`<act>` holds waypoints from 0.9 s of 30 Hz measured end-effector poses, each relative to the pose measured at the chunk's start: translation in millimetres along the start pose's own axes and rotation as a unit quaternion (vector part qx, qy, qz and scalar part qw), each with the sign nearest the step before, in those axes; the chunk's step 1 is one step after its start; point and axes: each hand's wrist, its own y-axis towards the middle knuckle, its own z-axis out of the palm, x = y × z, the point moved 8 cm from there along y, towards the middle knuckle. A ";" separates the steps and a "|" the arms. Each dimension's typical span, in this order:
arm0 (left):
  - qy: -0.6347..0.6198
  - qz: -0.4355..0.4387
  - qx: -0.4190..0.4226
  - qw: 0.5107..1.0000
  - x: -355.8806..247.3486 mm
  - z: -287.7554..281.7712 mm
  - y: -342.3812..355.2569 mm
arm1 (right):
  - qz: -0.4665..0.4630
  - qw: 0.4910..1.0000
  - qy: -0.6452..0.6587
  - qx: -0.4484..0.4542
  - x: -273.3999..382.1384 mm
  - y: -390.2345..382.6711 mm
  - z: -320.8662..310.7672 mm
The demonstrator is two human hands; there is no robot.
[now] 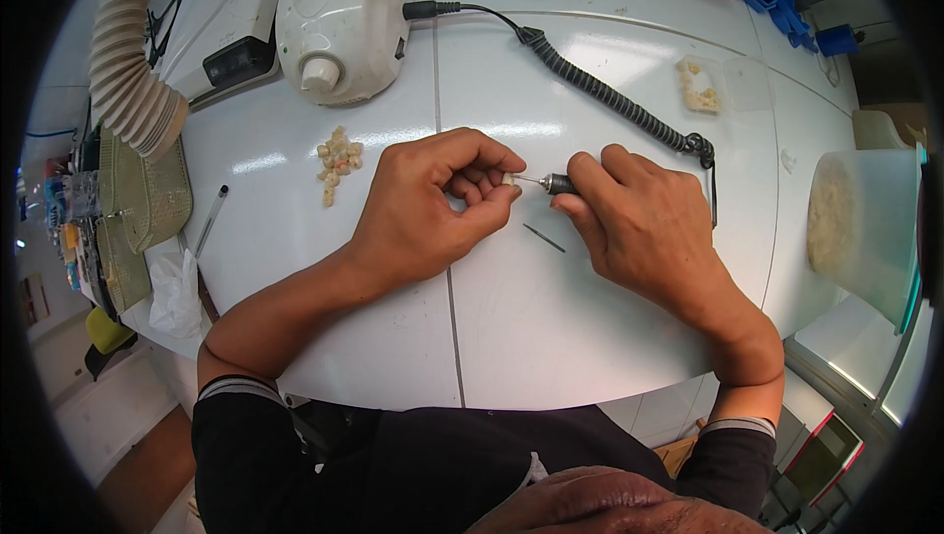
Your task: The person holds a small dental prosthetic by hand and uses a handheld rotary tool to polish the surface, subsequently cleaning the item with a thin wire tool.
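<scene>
Between the thumb and index fingertips of my left hand (433, 190) is a small cream-coloured dental crown (508, 179), mostly covered by the fingers. My right hand (639, 209) is wrapped round a black rotary handpiece (560, 184). The handpiece's thin metal bur (529, 179) points left and reaches the crown; whether it touches I cannot tell. Below the bur a loose thin dark metal rod (544, 237) lies on the white table (551, 337). A small pile of similar tooth-shaped pieces (339, 155) rests left of my left hand.
A white motor unit (344, 23) stands at the back, its coiled black cord (610, 87) running right. A ribbed hose (128, 52) hangs at the left, above a green basket (147, 190). A pen (211, 219) lies nearby. Plastic tubs (855, 229) stand at the right.
</scene>
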 end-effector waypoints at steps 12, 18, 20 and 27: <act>0.028 0.000 0.014 1.000 -3.0 2.5 1.2 | -0.009 1.000 -0.001 0.005 1.2 1.1 -0.9; 0.040 0.007 0.015 0.999 -5.2 2.7 1.6 | -0.005 1.000 -0.001 0.009 2.3 1.3 -1.0; 0.040 0.006 0.014 0.999 -5.2 2.5 1.5 | -0.006 1.000 -0.004 0.001 2.3 1.3 -2.4; 0.040 0.002 0.011 0.999 -5.0 2.4 1.6 | -0.007 1.000 -0.004 0.011 1.9 0.7 -0.8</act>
